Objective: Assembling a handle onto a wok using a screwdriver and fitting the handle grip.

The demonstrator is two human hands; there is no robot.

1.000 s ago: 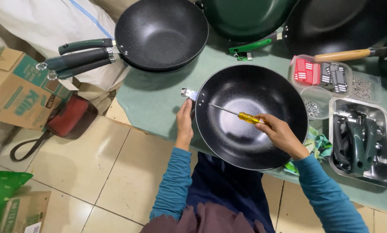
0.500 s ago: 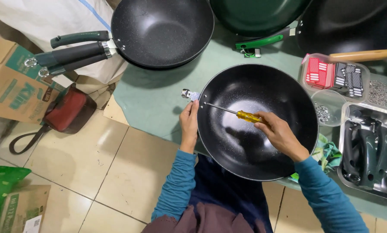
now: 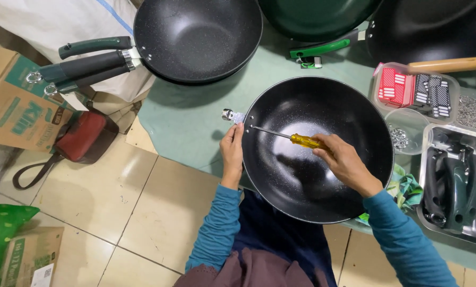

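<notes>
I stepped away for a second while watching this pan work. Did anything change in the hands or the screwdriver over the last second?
Nothing visibly changed. The right hand grips the yellow-handled screwdriver, tip at the black pan rim by the metal bracket, as before; the left hand keeps steadying that rim. Only the camera view shifted a little.

A black wok [image 3: 323, 159] is steadied at its left rim by the left hand [image 3: 231, 151] on the green-covered counter [image 3: 190, 117]. A yellow-handled screwdriver [image 3: 291, 138] is gripped by the right hand [image 3: 344, 159], its tip set against the inner wall beside a metal bracket [image 3: 228, 114].
</notes>
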